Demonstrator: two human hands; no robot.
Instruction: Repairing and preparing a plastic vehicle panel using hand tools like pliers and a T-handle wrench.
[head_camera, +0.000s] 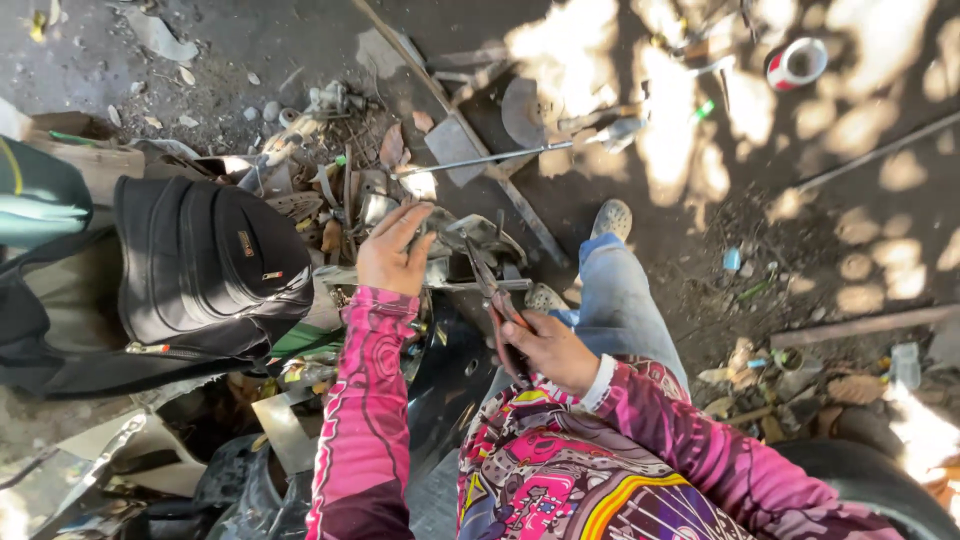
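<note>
Pliers (492, 290) gripped in right hand (545, 348); left hand (393, 250), fingers curled, grasps metal part (470, 238) (scrap heap (320, 180) behind); black backpack (205, 262) alongside.

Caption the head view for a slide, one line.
Left hand grips a grey metal part while the right hand works pliers on it, beside a black backpack.

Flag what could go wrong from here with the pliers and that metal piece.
1. The left hand grips the metal piece right beside the pliers held in the right hand; a slip could pinch or cut its fingers.
2. Jagged scrap lies close around the bare hands, so scrapes seem likely.
3. Patchy sun and shade on the ground may hide the pliers' tips.
</note>
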